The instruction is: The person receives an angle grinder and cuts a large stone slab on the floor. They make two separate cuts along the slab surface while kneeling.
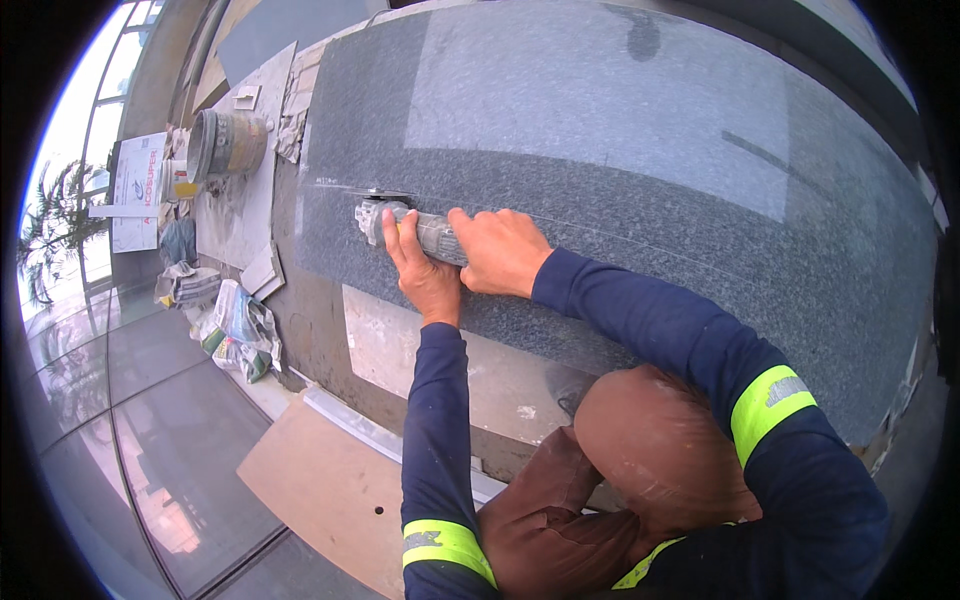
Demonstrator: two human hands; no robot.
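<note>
Right now I judge the step in hand to be cutting or scoring the slab [590,325] along its pale line [570,228]. The grinder [433,232] lies over the dark stone near the slab's left end, its disc [388,194] just at that line; I can't tell whether the edge bites or merely touches, nor whether it is spinning. On my left hand [430,285], the fingers reach up over the tool's body behind the head, curled against it rather than fully wrapped. My right hand [500,252] is closed round the rear of the body, thumb on top. Next, I think, calls for a slow, even pass along the line, both grips firm, the disc square to the stone, and no sideways twist that could bind it.
</note>
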